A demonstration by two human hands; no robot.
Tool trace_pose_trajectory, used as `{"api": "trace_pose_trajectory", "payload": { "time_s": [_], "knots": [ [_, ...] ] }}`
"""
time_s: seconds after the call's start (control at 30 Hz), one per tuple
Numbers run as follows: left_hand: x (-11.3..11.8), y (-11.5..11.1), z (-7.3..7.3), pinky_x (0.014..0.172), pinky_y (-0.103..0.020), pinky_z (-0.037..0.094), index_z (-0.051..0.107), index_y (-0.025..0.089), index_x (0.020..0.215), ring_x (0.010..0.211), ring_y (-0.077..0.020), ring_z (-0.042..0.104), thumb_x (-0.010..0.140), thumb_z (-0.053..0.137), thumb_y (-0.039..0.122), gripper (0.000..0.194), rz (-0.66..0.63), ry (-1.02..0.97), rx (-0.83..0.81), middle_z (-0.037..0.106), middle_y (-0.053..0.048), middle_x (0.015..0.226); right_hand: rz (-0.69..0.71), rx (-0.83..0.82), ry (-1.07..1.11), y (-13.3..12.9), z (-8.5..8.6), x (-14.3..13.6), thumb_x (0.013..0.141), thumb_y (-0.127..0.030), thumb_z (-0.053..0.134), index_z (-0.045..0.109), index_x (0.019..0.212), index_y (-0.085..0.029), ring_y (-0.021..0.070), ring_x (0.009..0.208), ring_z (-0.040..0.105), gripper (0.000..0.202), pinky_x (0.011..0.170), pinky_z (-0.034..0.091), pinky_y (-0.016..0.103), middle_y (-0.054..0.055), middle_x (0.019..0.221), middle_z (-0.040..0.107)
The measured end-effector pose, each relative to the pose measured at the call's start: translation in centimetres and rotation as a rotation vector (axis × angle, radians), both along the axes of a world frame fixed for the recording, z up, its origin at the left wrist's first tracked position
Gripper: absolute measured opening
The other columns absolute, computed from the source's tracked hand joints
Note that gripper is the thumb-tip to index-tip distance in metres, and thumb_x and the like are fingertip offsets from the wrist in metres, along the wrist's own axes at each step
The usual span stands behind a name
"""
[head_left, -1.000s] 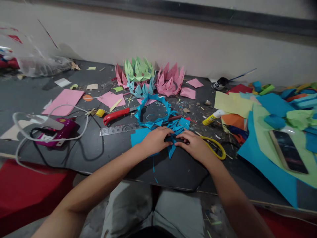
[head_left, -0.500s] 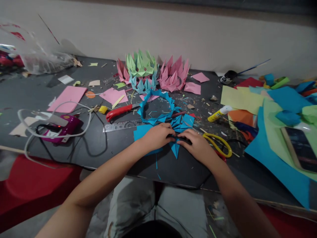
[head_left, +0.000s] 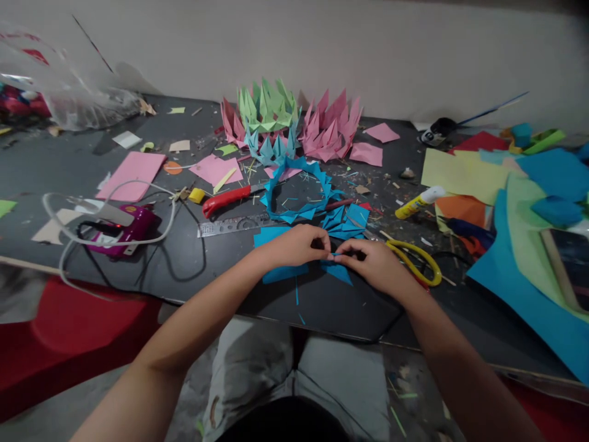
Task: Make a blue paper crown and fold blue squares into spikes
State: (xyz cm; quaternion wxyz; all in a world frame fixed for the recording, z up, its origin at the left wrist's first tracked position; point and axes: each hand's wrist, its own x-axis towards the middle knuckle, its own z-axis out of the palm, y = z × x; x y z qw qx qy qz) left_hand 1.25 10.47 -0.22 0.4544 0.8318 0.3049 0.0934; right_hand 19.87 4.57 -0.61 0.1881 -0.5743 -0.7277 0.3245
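Note:
My left hand [head_left: 309, 245] and my right hand [head_left: 365, 261] meet at the table's near side, each with thumb and fingers pinched on one small blue folded paper piece [head_left: 338, 271]. Fingertips hide part of it; a blue flap points down to the right. Flat blue paper [head_left: 281, 274] lies under and beside my left wrist. Just beyond my hands rests a pile of blue folded pieces [head_left: 343, 222]. Farther back is a blue paper ring [head_left: 272, 205] with pointed edges.
Green [head_left: 267, 110] and pink [head_left: 329, 132] folded crowns stand at the back. A red cutter [head_left: 226, 200] and metal ruler [head_left: 232, 226] lie left; yellow-handled scissors [head_left: 421, 261], a glue stick [head_left: 414, 204] and a phone [head_left: 568, 264] right. A purple device [head_left: 126, 230] trails cables.
The blue piece between my hands has turned, its lower point now towards the right. My fingertips have come together in a pinch. The whole view has shifted slightly.

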Motion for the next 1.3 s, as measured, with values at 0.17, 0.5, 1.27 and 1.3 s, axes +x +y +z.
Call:
{"api": "trace_pose_trajectory", "payload": {
  "time_s": [0.17,0.5,1.27,1.3],
  "knots": [
    [0.0,-0.2,-0.2,0.057,-0.02,0.039,0.064,0.012,0.085,0.061,-0.0098,0.055,0.073,0.062,0.017,0.013,0.096,-0.023,-0.065,0.062,0.001,0.066,-0.124,0.018,0.019,0.5,0.1,-0.4,0.072,-0.027,0.063,0.066,0.076,-0.021,0.0165,0.061,0.06,0.008,0.057,0.044,0.028,0.001,0.072,0.069],
    [-0.2,-0.7,-0.1,0.06,-0.023,0.039,0.066,0.012,0.077,0.067,-0.0136,0.057,0.074,0.06,0.017,0.009,0.122,0.102,0.199,0.065,-0.004,0.073,-0.013,0.05,0.128,-0.2,-0.8,0.2,0.074,-0.027,0.06,0.064,0.1,-0.024,0.0191,0.078,0.062,0.027,0.07,0.05,0.033,0.005,0.097,0.067],
    [-1.0,-0.2,-0.4,0.069,-0.02,0.042,0.066,0.014,0.083,0.076,-0.0121,0.058,0.076,0.061,0.014,0.008,-0.063,0.038,0.233,0.064,-0.003,0.082,0.037,0.236,0.102,-0.2,-2.5,-0.5,0.082,-0.03,0.052,0.066,0.084,-0.024,0.0202,0.08,0.062,0.015,0.071,0.049,0.033,0.005,0.086,0.066],
    [-1.0,-0.3,-0.4,0.07,-0.02,0.042,0.066,0.014,0.083,0.076,-0.0121,0.058,0.077,0.061,0.013,0.008,-0.065,0.034,0.239,0.063,-0.003,0.082,0.035,0.235,0.101,-0.2,-2.5,-0.5,0.082,-0.03,0.052,0.066,0.084,-0.024,0.0202,0.08,0.062,0.015,0.071,0.049,0.033,0.005,0.086,0.066]
  ]
}}
